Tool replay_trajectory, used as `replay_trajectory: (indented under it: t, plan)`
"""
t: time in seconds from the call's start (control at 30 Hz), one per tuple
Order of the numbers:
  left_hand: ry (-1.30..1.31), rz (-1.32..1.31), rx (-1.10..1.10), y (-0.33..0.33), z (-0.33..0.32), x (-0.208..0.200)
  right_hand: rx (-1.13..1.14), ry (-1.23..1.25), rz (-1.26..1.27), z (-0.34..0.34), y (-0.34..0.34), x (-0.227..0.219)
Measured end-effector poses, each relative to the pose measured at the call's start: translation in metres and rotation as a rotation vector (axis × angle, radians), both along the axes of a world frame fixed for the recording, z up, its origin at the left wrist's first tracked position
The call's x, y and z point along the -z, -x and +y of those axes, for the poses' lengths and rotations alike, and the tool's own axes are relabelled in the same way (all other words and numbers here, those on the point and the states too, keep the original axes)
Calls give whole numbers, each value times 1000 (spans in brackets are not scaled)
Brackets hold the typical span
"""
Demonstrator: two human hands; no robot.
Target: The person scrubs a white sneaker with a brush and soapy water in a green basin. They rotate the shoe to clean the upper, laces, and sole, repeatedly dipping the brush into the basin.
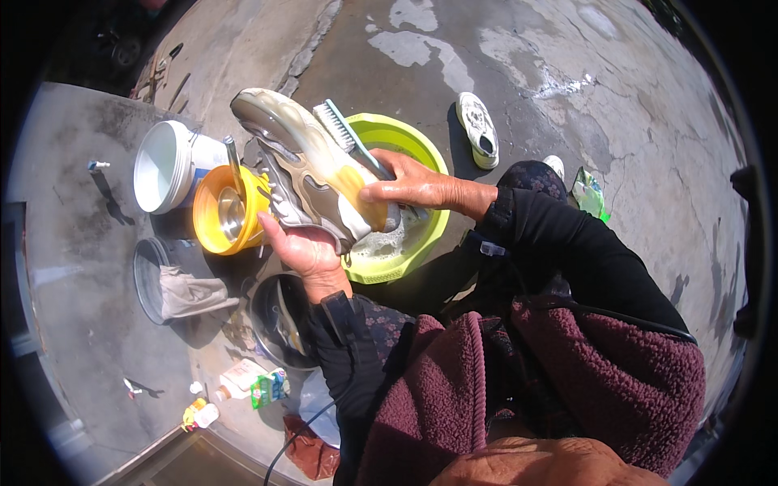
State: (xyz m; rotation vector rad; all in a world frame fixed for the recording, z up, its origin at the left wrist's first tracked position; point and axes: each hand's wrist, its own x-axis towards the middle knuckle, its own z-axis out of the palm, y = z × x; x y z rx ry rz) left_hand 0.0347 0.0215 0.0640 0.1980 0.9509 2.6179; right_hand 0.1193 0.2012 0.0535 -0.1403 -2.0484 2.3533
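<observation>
A grey, beige and white sneaker (304, 154) is tilted above the lime-green basin (440, 231), its toe pointing up and left and its pale sole facing right. My left hand (306, 255) supports it from below, the palm against the upper near the ankle opening; some fingers are hidden behind it. With my right hand (413, 185) I grip a scrub brush (354, 142) with white bristles and a light blue-grey back. The bristles lie close beside the sole, and my right thumb rests near the yellowed heel. Foamy water (382, 245) shows in the basin under the heel.
Left stand a white bucket (154, 174) and a yellow bucket (212, 235) containing a metal vessel. Nearer are a grey basin (146, 283) with a cloth (190, 293) and a dark basin (259, 312) holding a shoe. Another white sneaker (476, 125) lies beyond the green basin; bottles and packets lie lower left.
</observation>
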Motion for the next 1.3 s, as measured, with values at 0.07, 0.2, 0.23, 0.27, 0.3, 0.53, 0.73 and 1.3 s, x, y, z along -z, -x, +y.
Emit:
replay_trajectory:
  t: [0.07,0.2,0.23,0.27,0.3,0.53,0.73,1.3]
  plan:
    - [-54,-12,37,1,-1,1,1,12,5,-1,0,0]
    - [-82,-26,84,7,-2,2,17,6,20,-3,1,-1]
    - [-97,-40,104,8,-1,3,26,-8,16,-2,2,-1]
    - [-100,-88,98,10,0,4,30,-22,29,-2,2,-1]
    - [-92,-55,123,11,1,5,37,-36,38,-2,2,-1]
    - [-110,-134,94,21,11,10,34,8,-88,0,2,3]
    - [-97,-146,57,19,17,6,-3,-4,-80,1,4,6]
    - [110,-232,35,8,12,-2,-5,-116,1,-1,-4,10]
